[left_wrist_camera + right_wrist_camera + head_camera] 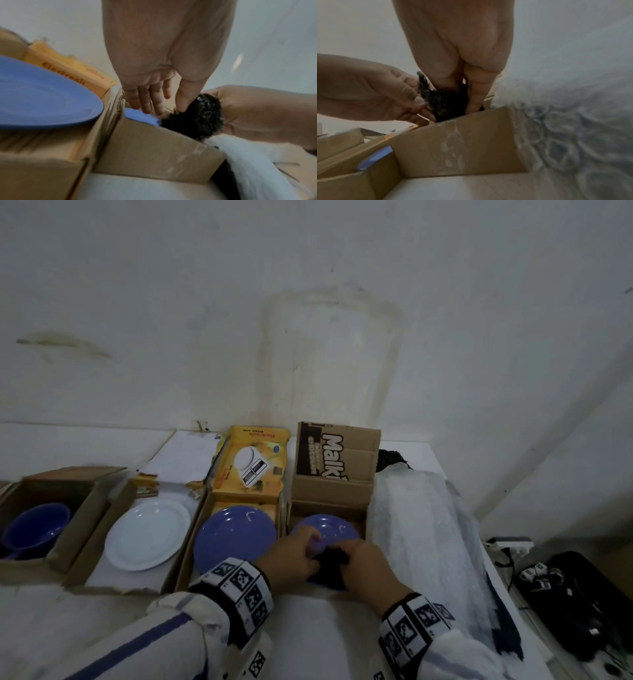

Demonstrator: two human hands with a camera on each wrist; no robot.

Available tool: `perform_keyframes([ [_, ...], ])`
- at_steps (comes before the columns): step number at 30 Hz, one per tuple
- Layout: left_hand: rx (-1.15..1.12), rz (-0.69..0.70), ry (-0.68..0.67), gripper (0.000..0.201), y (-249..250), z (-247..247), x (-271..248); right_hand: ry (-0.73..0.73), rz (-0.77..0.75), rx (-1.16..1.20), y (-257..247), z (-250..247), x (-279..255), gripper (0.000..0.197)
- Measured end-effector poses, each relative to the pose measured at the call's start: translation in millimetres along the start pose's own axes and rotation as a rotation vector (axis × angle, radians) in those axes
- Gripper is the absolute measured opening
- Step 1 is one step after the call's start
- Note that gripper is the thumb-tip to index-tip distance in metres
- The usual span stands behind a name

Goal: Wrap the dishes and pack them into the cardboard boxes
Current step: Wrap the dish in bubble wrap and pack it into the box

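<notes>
In the rightmost of four cardboard boxes (330, 491), your left hand (294, 556) and right hand (368, 568) both pinch one black wad of wrap (204, 115) over a blue plate (329, 527). Three dishes: blue cup (32, 529), white plate (147, 534), second blue plate (233, 534).

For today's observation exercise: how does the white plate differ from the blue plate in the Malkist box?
The white plate is white and larger; the blue plate is blue and smaller. The white plate lies untouched, while the left hand and right hand hold black wrap at the blue plate. Both sit unwrapped in open boxes.
</notes>
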State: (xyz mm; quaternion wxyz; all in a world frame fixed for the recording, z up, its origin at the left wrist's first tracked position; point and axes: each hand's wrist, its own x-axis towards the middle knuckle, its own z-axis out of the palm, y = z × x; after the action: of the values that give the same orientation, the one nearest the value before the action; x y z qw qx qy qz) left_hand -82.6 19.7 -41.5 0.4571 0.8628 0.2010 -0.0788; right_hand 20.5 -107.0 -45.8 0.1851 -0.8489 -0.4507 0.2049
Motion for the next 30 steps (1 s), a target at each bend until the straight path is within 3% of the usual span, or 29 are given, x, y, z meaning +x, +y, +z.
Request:
perform_keyframes([
  [1, 0.104, 0.028, -0.027, 0.041, -2, 1, 0, -0.029, 0.013, -0.066, 3, 4, 0, 0.03],
  [5, 0.511, 0.131, -0.145, 0.048, -4, 5, -2, -0.056, 0.127, -0.221, 11, 12, -3, 0.035],
  [9, 0.802, 0.139, -0.209, 0.054, -9, 12, -2, -0.02, 0.111, -0.325, 17, 8, -5, 0.039],
  [12, 0.855, 0.137, -0.2, 0.05, -10, 15, 0, -0.001, 0.095, -0.442, 10, 5, -9, 0.029],
  [16, 0.896, 0.113, -0.182, 0.043, -10, 17, -1, -0.104, 0.032, -0.466, 11, 10, -1, 0.019],
  [19, 0.91, 0.112, -0.167, 0.041, -6, 17, -2, -0.24, 0.13, -0.468, 2, 10, 2, 0.034],
  [24, 0.923, 0.102, -0.161, 0.038, 0, 18, -4, -0.446, 0.147, -0.501, -12, 4, -13, 0.032],
  [30, 0.929, 0.1, -0.171, 0.037, -1, 19, -5, -0.499, 0.174, -0.576, -20, 0, -10, 0.037],
])
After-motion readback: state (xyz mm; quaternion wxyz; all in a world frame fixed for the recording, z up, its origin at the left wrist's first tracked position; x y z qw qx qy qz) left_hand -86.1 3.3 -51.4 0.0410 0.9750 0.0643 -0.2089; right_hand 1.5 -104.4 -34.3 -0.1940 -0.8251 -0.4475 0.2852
